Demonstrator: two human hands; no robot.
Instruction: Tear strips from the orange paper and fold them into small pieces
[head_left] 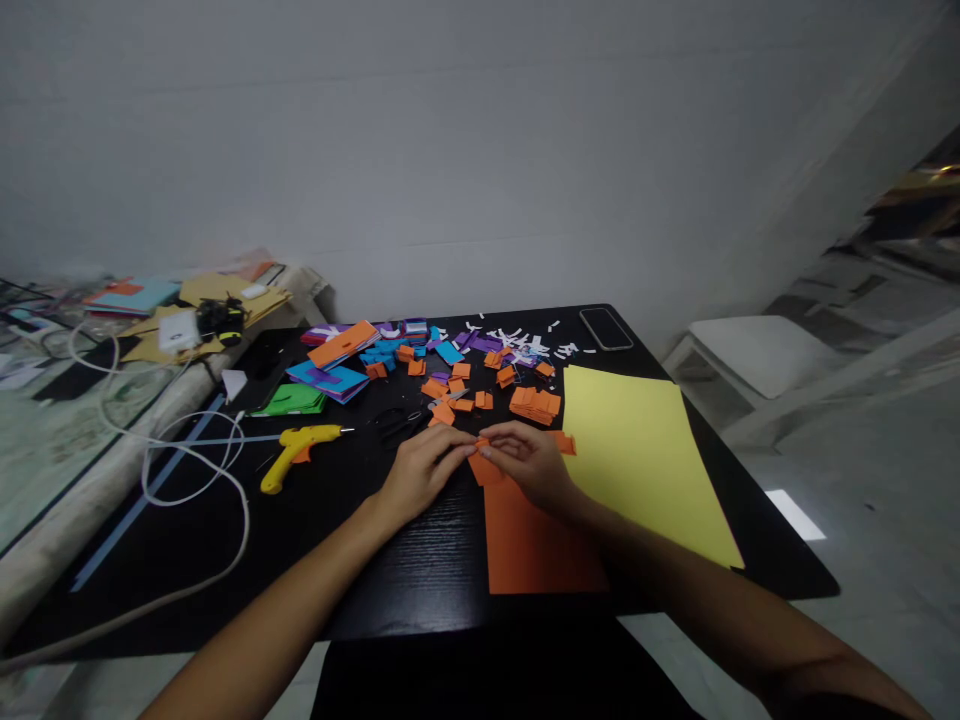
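Observation:
My left hand (pixel 426 466) and my right hand (pixel 528 462) meet over the black table, fingertips pinched close together. Between them is a small piece of orange paper (pixel 482 443), partly covered by the fingers. Below the hands lies a larger orange sheet (pixel 536 545), with another orange paper piece (pixel 486 470) at its upper left corner. A stack of folded orange pieces (pixel 535 404) sits just beyond my right hand. Scissors (pixel 401 425) with dark handles rest beyond my left hand, their blades among loose orange pieces.
A yellow glue gun (pixel 304 448) lies left, near a looping white cable (pixel 244 520). Yellow sheets (pixel 645 460) cover the right side. Green paper (pixel 291 400), blue folded papers (pixel 330 380), white scraps (pixel 529 345) and a phone (pixel 606 328) lie farther back. A white stool (pixel 750 355) stands right.

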